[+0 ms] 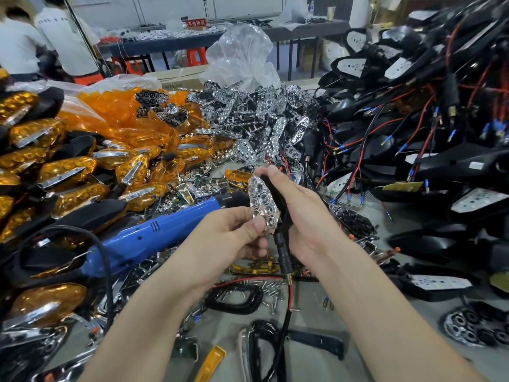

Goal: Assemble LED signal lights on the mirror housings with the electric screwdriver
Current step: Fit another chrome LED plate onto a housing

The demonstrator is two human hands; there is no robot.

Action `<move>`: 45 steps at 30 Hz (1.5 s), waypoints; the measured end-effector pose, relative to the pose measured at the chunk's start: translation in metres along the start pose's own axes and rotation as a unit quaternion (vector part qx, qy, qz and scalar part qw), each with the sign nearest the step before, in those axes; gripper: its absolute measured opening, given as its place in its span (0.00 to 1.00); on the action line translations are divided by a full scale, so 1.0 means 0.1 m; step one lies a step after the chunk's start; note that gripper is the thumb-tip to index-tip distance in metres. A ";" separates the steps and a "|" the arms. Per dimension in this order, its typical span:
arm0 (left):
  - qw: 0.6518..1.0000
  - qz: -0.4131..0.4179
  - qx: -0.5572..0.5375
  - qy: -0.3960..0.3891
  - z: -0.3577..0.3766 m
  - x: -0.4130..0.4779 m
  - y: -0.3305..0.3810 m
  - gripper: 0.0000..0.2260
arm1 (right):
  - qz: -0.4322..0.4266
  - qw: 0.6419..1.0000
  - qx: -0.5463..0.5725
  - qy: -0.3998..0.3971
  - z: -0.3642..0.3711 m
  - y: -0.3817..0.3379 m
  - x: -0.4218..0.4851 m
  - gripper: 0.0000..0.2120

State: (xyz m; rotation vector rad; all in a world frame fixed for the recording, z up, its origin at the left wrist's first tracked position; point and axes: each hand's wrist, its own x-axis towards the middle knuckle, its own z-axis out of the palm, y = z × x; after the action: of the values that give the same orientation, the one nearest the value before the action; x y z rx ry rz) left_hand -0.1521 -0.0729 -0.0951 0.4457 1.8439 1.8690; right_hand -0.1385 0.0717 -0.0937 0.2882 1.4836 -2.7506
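Pinching the flimsy-looking reflector [263, 201] by its edge in our left hand [231, 230], we gripped the stem [281, 248] in our right hand [301, 213].

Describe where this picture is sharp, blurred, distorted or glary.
Head view: sharp on the chrome reflector the left hand pinches and the black stem in the right hand; mirror housings at upper right blur; wide-angle bending curves the edges; glare glints on amber lenses.
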 end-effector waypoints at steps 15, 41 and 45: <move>0.995 -0.003 0.099 0.021 0.03 0.02 -0.02 0.15 | -0.019 1.000 0.003 0.015 0.00 0.05 0.03 0.09; 0.996 -0.050 -0.064 -0.042 0.07 -0.03 -0.01 0.08 | 0.011 0.998 -0.058 -0.002 -0.02 -0.03 0.00 0.15; 0.994 -0.055 -0.073 -0.051 0.06 -0.03 0.01 0.08 | 0.006 1.000 -0.021 -0.005 0.00 -0.03 0.01 0.14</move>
State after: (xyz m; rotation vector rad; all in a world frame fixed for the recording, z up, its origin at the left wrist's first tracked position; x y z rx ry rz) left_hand -0.1469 -0.0692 -0.0931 0.3735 1.6191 1.8571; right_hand -0.1400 0.0737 -0.0914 0.2822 1.5297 -2.7029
